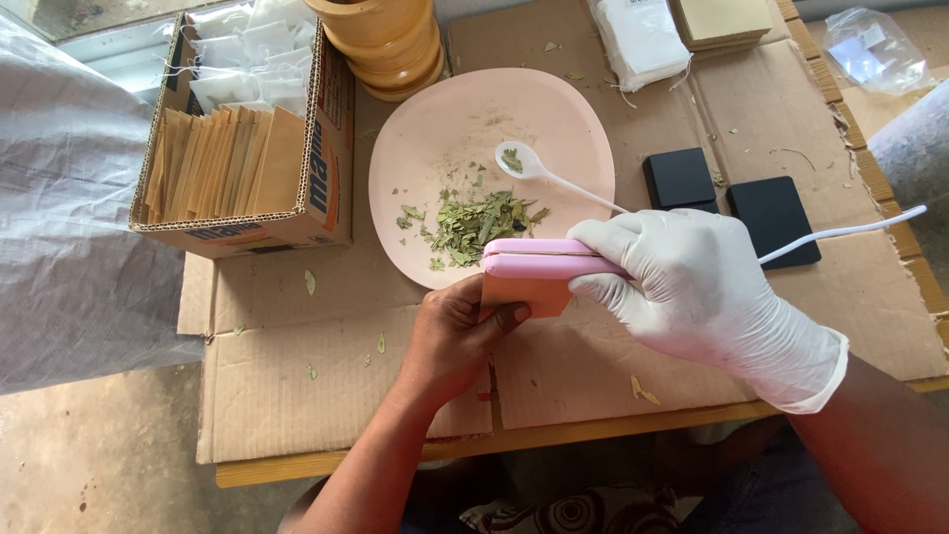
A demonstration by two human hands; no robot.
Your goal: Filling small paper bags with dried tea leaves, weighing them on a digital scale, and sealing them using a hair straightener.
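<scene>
Left hand (457, 334), bare: grip pinching brown pouch (524, 295) at plate (425, 129) edge. Right hand (682, 282), gloved: grip closed on pink sealer (544, 258), clamped across pouch top. Leaves (479, 222), spoon (529, 166) on plate. Risk: crooked seal if pouch slips; fingers near the jaw.

Left hand (457, 331) bare, fingers curled in pinch grip; right hand (682, 282) gloved, fist clenched, squeezing down.

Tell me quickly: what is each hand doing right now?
Left hand: bare, closed on the small brown packet.
Right hand: gloved, closed on the pink sealer, clamped on the packet's top edge.
</scene>
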